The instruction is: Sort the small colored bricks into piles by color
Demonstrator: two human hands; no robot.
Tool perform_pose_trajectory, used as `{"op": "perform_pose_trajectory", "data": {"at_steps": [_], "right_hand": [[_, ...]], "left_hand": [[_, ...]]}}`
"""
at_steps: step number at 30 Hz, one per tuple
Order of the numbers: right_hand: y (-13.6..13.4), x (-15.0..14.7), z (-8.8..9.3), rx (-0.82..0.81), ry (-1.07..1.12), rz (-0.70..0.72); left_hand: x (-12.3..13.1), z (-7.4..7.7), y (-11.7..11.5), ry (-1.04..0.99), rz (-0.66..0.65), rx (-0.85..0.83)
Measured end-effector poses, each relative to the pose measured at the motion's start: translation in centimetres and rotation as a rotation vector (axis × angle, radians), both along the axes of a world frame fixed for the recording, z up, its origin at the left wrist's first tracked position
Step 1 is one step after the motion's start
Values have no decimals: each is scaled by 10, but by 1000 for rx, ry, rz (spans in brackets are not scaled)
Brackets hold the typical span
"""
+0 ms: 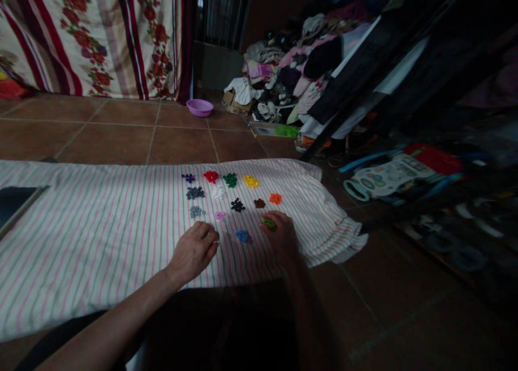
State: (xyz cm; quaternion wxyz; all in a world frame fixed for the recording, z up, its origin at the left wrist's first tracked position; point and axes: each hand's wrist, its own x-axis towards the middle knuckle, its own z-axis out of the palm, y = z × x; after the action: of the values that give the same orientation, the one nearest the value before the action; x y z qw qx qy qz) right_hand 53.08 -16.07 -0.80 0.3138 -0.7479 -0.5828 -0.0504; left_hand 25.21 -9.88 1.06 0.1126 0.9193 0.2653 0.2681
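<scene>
Small piles of coloured pieces lie apart on a striped cloth (pixel 133 225). Farthest back are purple (pixel 188 177), red (pixel 211 176), green (pixel 230 180) and yellow (pixel 251 181) piles. Nearer are dark grey (pixel 195 192), white (pixel 218 192), black (pixel 237 205), brown (pixel 259 203) and orange (pixel 275 198) ones, then light grey (pixel 196 212), pink (pixel 219 215) and blue (pixel 242 235). My right hand (pixel 280 232) has its fingers on the lime green pieces (pixel 268 223). My left hand (pixel 196 248) rests curled left of the blue pile; what its fingers hold, if anything, is hidden.
A dark flat object (pixel 18 204) lies at the cloth's left end. Beyond, a purple basin (pixel 199 108) stands on the tiled floor near a floral curtain (pixel 101 42). Heaped clothes (pixel 283 69) fill the back; a toy-like walker (pixel 400 171) is at the right.
</scene>
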Motion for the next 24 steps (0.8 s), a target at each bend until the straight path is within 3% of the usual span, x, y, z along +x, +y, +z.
{"op": "perform_pose_trajectory", "data": {"at_steps": [12, 18, 24], "right_hand": [[-5, 3, 4, -80, 36, 7], [-6, 10, 3, 36, 178, -66], [-2, 10, 11, 180, 146, -162]], "left_hand": [[1, 1, 0, -1, -2, -9], [1, 4, 0, -14, 7, -40], [2, 7, 2, -51, 7, -130]]}}
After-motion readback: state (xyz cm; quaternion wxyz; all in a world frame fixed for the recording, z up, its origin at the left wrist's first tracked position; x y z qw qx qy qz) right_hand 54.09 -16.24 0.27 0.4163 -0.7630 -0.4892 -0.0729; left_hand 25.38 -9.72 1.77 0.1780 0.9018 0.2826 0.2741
